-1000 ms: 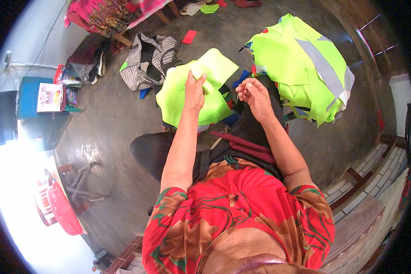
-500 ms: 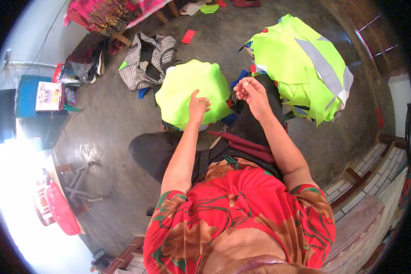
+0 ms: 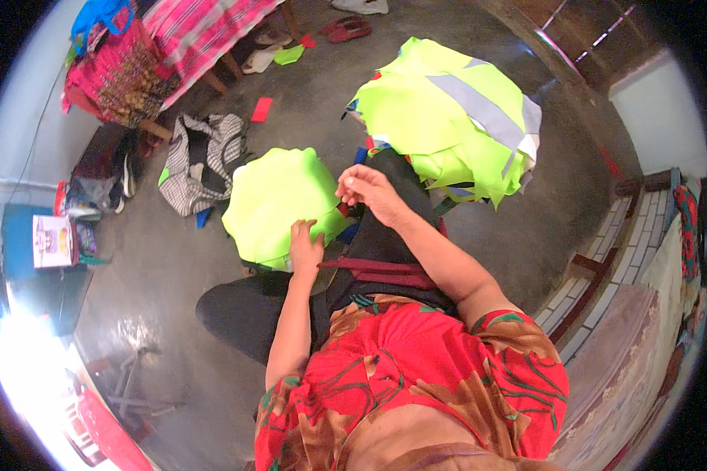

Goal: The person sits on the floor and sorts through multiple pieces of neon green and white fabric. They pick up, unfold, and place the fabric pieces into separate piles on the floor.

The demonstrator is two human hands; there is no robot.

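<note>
A rounded bundle covered in neon yellow-green fabric [image 3: 275,206] stands between my knees. My left hand [image 3: 306,250] is at its near right edge, fingers slightly bent and apart; whether they touch the fabric I cannot tell. Just right of the bundle, above my right leg, my right hand [image 3: 371,193] is raised with thumb and fingers pinched together. Anything small in that pinch is too fine to see. A dark red strip of cloth [image 3: 381,271] lies across my lap. Beyond my right knee sits a large pile of neon vest pieces [image 3: 448,118] with grey reflective bands.
A checkered cloth bag [image 3: 200,165] slumps on the floor to the left, with a red scrap [image 3: 261,109] beyond it. Far left are a blue cabinet [image 3: 31,290] and a red chair [image 3: 106,432]. A pink-covered table [image 3: 204,35] stands at the back.
The whole view has swung, so the room appears farther left and lower. My left hand has moved from over the yellow fabric to its near edge. My right hand stays pinched.
</note>
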